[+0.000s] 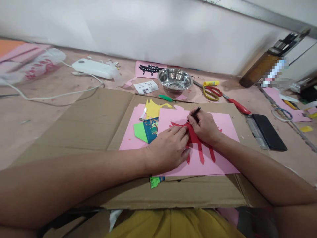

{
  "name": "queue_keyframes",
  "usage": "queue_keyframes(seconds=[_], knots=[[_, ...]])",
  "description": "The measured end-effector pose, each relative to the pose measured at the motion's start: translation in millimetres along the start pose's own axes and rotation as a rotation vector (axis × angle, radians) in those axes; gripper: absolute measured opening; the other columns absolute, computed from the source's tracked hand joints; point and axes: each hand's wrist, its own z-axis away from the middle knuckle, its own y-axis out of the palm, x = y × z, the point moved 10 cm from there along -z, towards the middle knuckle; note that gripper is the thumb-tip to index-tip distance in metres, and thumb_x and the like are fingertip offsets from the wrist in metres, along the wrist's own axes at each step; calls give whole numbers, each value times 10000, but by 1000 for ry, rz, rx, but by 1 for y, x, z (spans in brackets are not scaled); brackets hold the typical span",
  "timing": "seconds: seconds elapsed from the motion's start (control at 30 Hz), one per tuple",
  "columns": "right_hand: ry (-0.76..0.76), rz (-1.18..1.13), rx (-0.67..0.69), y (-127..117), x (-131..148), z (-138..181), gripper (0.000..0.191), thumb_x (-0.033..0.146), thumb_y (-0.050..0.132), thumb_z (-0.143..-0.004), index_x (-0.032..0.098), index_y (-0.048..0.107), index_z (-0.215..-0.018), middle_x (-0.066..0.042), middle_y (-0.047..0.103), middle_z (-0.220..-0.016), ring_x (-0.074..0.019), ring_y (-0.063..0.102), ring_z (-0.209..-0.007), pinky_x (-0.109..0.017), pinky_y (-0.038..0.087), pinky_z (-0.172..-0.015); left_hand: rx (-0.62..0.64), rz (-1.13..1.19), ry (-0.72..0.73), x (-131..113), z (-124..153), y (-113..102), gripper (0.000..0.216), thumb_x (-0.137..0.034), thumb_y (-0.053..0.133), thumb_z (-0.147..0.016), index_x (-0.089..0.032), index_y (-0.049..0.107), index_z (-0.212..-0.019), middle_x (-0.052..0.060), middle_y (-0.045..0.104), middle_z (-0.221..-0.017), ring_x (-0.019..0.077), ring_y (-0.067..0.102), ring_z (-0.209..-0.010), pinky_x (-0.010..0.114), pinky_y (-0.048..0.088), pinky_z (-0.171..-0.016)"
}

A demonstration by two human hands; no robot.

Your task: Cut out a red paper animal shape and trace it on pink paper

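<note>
A red paper cutout (194, 138) with several pointed strips at its lower side lies on a pink sheet (224, 123). My left hand (168, 148) rests flat over the cutout's left part, fingers stretched out. Between the fingers of my right hand (205, 126) is a slim black pen (197, 111), its lower end at the cutout's upper edge. Both hands cover much of the red shape. Under and left of the sheet show a yellow paper scrap (151, 109), a light green piece (140, 132) and a blue printed piece (150, 131).
Cardboard (99, 122) lies beneath the papers. Behind it are a steel bowl (175, 81), red-handled scissors (213, 92), a yellow glue stick (211, 83) and red-handled pliers (239, 105). A black phone (269, 132) lies at right, near a brown bottle (260, 67). A white power bank (92, 67) trails a cable.
</note>
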Motion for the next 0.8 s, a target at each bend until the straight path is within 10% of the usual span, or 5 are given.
queue_keyframes(seconds=[0.8], knots=[[-7, -34, -13, 1, 1, 0, 164, 282, 479, -925, 197, 584, -833, -89, 686, -828, -211, 620, -721, -329, 456, -683, 25, -41, -21, -2, 0, -3, 311, -307, 529, -946, -85, 675, -1108, 173, 680, -1177, 283, 627, -1104, 420, 523, -971]])
